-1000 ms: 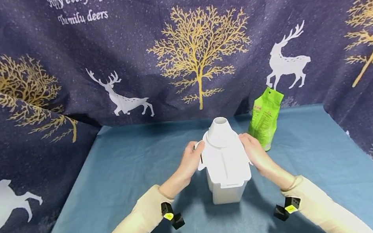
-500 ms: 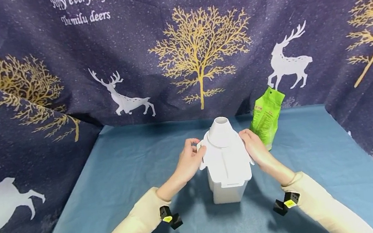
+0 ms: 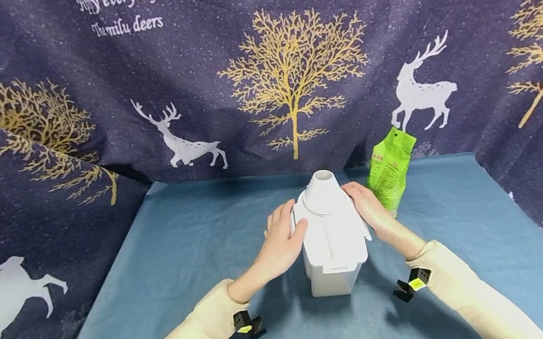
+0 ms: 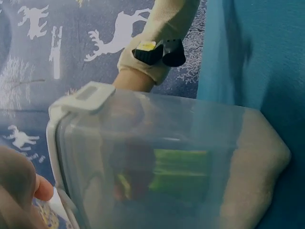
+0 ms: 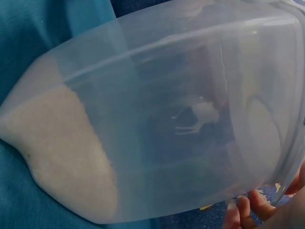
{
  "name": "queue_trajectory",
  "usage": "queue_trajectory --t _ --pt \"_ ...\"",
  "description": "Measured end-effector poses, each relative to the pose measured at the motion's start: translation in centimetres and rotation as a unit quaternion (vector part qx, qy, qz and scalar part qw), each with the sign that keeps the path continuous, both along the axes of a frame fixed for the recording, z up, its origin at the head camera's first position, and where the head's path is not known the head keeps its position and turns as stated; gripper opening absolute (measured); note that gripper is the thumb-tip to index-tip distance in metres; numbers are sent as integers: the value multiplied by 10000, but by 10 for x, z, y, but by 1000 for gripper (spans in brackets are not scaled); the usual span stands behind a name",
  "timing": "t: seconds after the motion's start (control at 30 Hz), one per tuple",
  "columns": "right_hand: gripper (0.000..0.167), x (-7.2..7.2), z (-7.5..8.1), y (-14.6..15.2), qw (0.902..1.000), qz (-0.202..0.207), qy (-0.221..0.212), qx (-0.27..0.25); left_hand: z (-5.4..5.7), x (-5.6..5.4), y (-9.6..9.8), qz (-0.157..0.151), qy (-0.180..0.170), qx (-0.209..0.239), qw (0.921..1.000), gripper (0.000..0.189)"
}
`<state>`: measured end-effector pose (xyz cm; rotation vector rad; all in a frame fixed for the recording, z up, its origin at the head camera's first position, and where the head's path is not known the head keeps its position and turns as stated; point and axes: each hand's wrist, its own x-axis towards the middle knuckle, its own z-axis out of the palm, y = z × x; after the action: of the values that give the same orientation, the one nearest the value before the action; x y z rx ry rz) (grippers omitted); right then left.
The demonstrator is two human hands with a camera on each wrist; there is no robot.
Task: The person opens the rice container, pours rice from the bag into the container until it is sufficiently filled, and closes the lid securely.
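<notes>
A tall translucent container (image 5: 162, 138) stands on the cloth with pale grain (image 5: 66, 148) in its bottom. Its white lid (image 3: 331, 242) carries a cone-shaped spout piece (image 3: 323, 194). My left hand (image 3: 282, 243) holds the lid's left edge, thumb on top and fingers along the side; it covers the flap there. At the right edge my right hand (image 3: 371, 210) grips the lid, with fingertips (image 5: 244, 207) under the rim in the right wrist view. A white latch (image 4: 86, 98) lies over the rim in the left wrist view.
A green printed bag (image 3: 391, 170) stands behind the right hand, near the table's back edge. Blue cloth (image 3: 196, 226) covers the table. A dark curtain (image 3: 211, 39) with trees and deer hangs behind and at the sides.
My left hand has shifted from pinching the left flap to spreading over the lid's edge, thumb further onto the top. The right fingers have slid toward the spout piece. The container stays put.
</notes>
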<state>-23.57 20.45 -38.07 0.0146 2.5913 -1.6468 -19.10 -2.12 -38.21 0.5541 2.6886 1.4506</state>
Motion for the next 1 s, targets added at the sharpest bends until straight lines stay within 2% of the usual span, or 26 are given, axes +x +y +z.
queue_trajectory --t 0.1,0.23,0.4,0.57,0.8,1.0 --pt "46 -3 -2 1 9998 165 43 77 3 7 2 -147 215 -53 9996 58" --pt "46 -6 -3 1 9995 306 46 87 6 17 4 -362 234 -192 9989 61" --pt "42 -7 -4 1 9988 363 -158 -286 7 29 7 -627 395 -404 9964 63" --pt "41 -5 -2 1 9977 382 -167 -542 6 38 13 -848 574 -754 9919 66" --pt "45 -2 -4 1 9970 338 -191 -664 1 44 20 -1044 822 -1324 9823 78" --pt "45 0 -4 2 9951 335 -211 -909 -2 43 20 -1061 1046 -1493 9775 79"
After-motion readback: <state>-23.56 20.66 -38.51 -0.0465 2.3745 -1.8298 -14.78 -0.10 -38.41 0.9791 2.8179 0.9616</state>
